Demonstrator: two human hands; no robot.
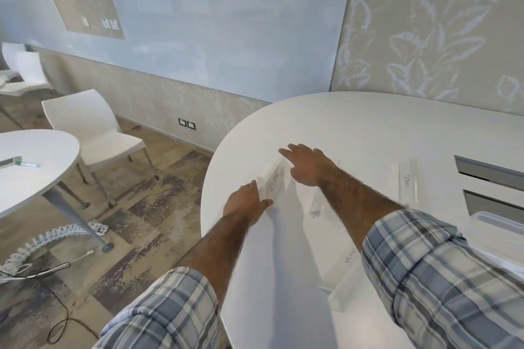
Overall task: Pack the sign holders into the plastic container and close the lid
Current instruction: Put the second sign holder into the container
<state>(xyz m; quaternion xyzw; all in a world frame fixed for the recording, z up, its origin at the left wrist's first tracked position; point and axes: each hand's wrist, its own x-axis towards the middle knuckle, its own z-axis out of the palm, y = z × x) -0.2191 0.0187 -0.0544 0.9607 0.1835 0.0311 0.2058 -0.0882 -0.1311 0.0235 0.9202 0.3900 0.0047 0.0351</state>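
Observation:
A clear sign holder with a handwritten card lies flat near the left rim of the white oval table. My left hand pinches its near end between thumb and fingers. My right hand is spread over its far end, index finger reaching past it. Three more clear sign holders lie on the table: one just under my right forearm, one farther right, and one partly hidden by my right sleeve. The plastic container shows at the right edge, half hidden by my arm.
Two grey recessed slots sit in the table at right. Left of the table edge are floor, a white chair, a second white table and loose cables. A wall runs close behind the table.

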